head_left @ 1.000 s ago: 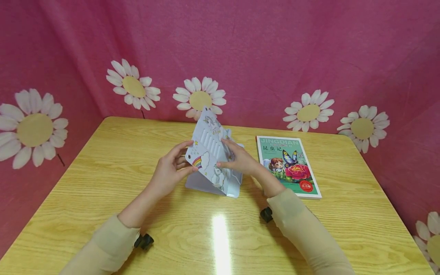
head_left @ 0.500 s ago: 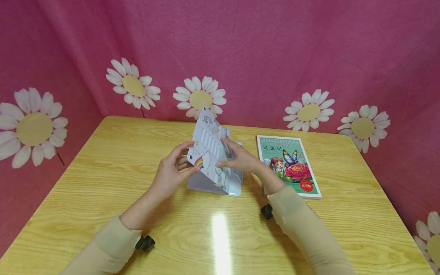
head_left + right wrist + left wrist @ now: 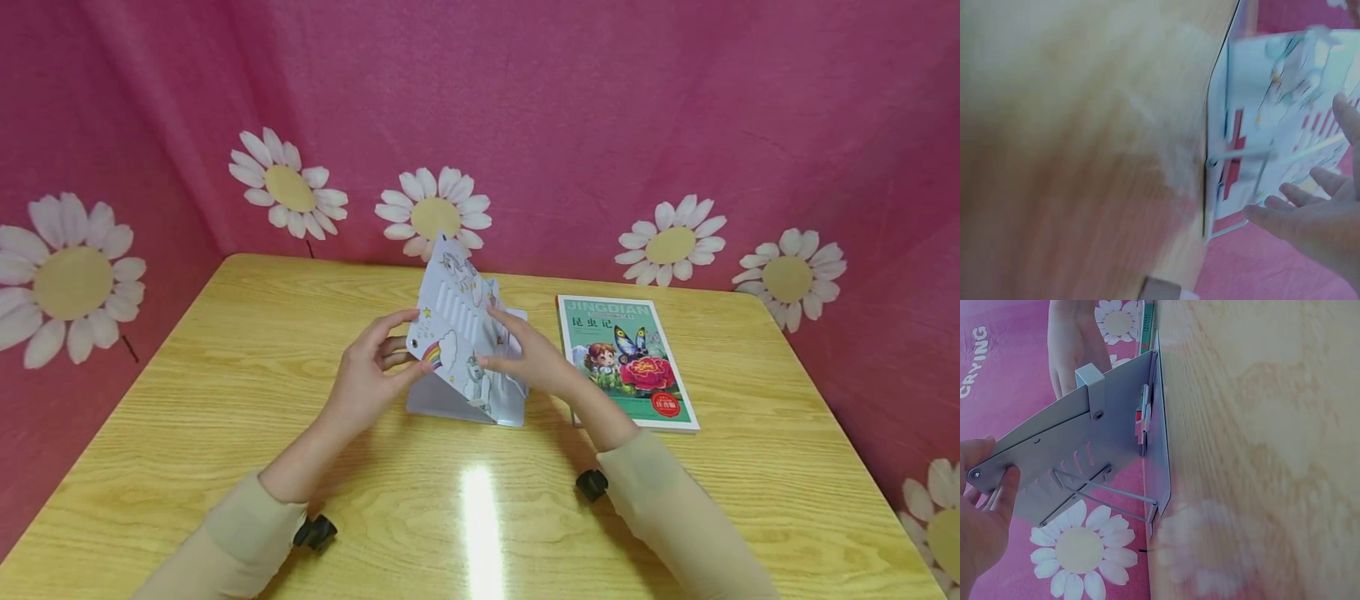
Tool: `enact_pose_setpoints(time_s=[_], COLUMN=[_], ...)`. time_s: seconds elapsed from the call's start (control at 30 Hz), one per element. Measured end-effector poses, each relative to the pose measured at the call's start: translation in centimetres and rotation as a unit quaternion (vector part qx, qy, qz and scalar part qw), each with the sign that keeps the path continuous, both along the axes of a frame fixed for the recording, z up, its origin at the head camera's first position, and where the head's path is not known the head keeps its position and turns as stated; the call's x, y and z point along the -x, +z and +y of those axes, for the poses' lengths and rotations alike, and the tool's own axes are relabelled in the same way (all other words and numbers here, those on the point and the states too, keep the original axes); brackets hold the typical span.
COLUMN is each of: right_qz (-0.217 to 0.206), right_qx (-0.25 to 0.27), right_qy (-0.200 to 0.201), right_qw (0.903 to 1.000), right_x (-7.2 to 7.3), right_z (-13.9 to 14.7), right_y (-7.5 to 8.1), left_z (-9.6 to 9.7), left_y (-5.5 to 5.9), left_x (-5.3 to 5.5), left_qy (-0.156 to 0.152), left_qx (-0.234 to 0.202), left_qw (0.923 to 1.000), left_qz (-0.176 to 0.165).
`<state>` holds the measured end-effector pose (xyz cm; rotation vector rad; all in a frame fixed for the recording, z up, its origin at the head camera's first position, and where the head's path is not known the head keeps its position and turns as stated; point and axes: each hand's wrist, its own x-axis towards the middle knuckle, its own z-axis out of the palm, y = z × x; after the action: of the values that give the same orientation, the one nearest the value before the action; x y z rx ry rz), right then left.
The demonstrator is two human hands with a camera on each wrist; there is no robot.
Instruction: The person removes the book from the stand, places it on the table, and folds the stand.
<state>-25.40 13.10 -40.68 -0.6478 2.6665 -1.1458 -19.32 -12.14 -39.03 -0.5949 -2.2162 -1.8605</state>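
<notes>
A white metal book stand (image 3: 465,354), printed with unicorns and a rainbow, stands on the table with its slotted panel tilted up from a flat base. My left hand (image 3: 367,367) pinches the panel's left corner, thumb on the printed face and fingers behind, as the left wrist view shows from below. A wire prop (image 3: 1100,487) runs between base and panel there. On the other side, my right hand (image 3: 543,354) is beside the panel, thumb and forefinger at its printed face. In the right wrist view its fingers (image 3: 1294,194) are spread and loosely extended.
A green-covered book (image 3: 626,358) with a butterfly and a red flower lies flat right of the stand on the wooden table (image 3: 765,483). Pink cloth (image 3: 525,125) with daisies hangs behind. Black wrist devices (image 3: 315,532) sit under both cuffs.
My right hand has shifted slightly right and toward me, away from the panel's middle. My left hand keeps its pinch on the corner, and the stand holds about the same tilt.
</notes>
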Motion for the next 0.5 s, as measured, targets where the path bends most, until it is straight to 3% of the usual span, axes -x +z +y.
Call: enact_pose_setpoints(time_s=[0.13, 0.27, 0.5], right_qz=[0.022, 0.017, 0.0], right_qx=[0.017, 0.044, 0.032], right_qy=[-0.014, -0.016, -0.005], right_qw=[0.9995, 0.9988, 0.9995], right_x=[-1.8, -3.2, -4.4], right_z=[0.0, -0.2, -0.7], right_y=[0.2, 0.3, 0.5], left_z=[-0.1, -0.1, 0.3], left_y=[0.1, 0.3, 0.8], left_x=[0.0, -0.1, 0.0], left_qy=[-0.004, -0.009, -0.023], left_qx=[-0.008, -0.006, 0.0], left_qw=[1.0, 0.9999, 0.9994], left_qz=[0.003, 0.006, 0.028])
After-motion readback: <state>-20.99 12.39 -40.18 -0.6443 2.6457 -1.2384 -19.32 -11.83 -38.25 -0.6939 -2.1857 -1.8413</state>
